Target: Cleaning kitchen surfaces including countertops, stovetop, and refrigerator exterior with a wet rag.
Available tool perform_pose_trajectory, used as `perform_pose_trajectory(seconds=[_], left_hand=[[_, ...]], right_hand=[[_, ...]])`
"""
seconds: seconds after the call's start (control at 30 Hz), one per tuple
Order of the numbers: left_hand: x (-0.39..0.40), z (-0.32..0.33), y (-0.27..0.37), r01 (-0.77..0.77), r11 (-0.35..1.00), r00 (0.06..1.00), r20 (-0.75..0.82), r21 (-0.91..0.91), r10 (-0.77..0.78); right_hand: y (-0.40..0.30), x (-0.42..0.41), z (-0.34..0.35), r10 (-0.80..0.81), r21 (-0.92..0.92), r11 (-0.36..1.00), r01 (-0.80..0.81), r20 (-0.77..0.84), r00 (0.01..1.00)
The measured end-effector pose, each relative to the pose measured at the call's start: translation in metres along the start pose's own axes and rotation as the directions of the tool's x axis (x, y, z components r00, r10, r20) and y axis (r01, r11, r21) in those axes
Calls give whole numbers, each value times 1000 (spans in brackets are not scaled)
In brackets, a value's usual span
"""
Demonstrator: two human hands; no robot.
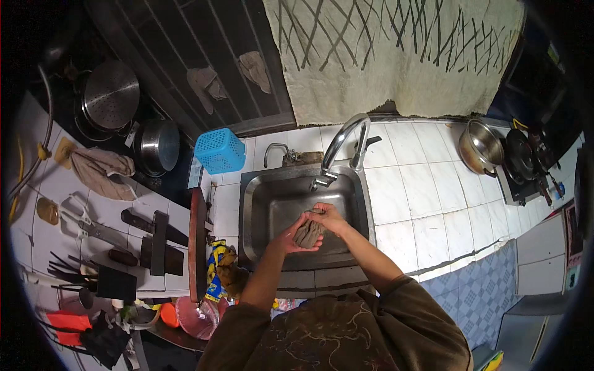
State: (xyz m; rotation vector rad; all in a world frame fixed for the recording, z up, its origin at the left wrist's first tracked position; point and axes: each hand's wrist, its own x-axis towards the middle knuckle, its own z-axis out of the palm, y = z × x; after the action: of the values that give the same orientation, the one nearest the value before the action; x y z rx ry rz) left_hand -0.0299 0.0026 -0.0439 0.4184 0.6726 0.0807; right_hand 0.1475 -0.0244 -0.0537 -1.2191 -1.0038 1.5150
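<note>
Over the stainless steel sink (269, 195), both of my hands hold a bunched grey-brown cloth (307, 234). My left hand (292, 241) cups the cloth from below and the left side, with fingertips showing at its lower right edge. My right hand (327, 217) grips the top of the cloth with thumb and fingers. A chrome gooseneck faucet (341, 137) arches over the back of the sink, its spout end just above my hands. Whether water runs from it cannot be told.
A blue plastic basket (220, 150) stands behind the sink's left corner. At left, knives hang in a dark rack (160, 243) beside a wooden board (198, 246) on edge. A metal pot (481, 146) and a stove (508, 185) are at the far right of the tiled counter (417, 199).
</note>
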Motion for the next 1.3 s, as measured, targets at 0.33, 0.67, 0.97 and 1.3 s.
perform_pose_trajectory(seconds=[0.33,0.67,0.97,1.3], left_hand=[[25,-73,-28,-186,942,982,-40,-278,182],[28,65,-7,-702,352,216,-286,618,933],[-7,19,-11,-425,886,824,-326,188,464],[23,-19,-4,-357,658,931,-197,-663,307]], right_hand=[[-42,-32,60,-279,-348,839,418,383,880],[5,-9,18,191,834,551,-28,-93,977],[-32,-22,9,-298,-478,845,241,-45,954],[-71,-42,43,-607,-586,-268,765,719,338]])
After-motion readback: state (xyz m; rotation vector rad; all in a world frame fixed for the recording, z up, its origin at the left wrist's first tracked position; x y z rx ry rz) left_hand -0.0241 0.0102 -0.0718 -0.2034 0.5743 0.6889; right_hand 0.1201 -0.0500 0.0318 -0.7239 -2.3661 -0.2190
